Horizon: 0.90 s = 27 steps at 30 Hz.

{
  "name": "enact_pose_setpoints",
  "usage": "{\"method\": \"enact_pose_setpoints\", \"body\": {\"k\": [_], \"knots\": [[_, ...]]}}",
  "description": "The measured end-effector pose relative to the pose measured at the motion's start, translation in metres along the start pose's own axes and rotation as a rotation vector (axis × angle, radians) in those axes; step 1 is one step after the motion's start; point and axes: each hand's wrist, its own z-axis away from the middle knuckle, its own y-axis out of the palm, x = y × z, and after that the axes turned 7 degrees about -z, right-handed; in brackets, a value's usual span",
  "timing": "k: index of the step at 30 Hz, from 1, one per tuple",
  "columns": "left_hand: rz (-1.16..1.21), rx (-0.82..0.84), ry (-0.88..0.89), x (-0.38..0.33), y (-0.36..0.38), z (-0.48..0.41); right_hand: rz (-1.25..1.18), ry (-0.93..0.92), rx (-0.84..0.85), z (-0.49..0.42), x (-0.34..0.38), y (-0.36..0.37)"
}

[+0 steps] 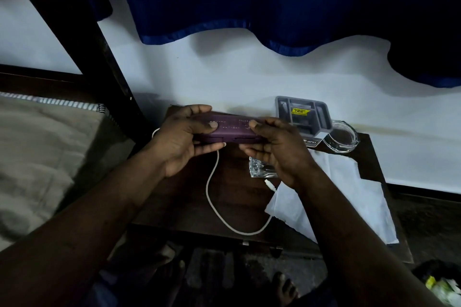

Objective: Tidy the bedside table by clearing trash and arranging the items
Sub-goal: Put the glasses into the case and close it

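Both hands, left (pixel 182 142) and right (pixel 272 147), grip purple case (pixel 229 129) by its ends above tabletop (pixel 179 197), likely snapping it closed before placing.

The light is dim and bluish. The white wall (pixel 237 75) is the brightest surface and carries a soft shadow under the hem of the blue curtain (pixel 249 2). The floor (pixel 429 227) sinks into murk. The purple case (pixel 232 129) looks slightly blurred, and wide-angle distortion bows the frame edges
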Motion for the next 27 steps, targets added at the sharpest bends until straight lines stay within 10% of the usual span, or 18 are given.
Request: {"method": "enact_pose_setpoints", "body": {"k": [27], "knots": [[-0.123,-0.118,-0.079,0.0052,0.0062,0.0026,-0.046,-0.051,-0.025,-0.0007,-0.0072,0.0050]]}}
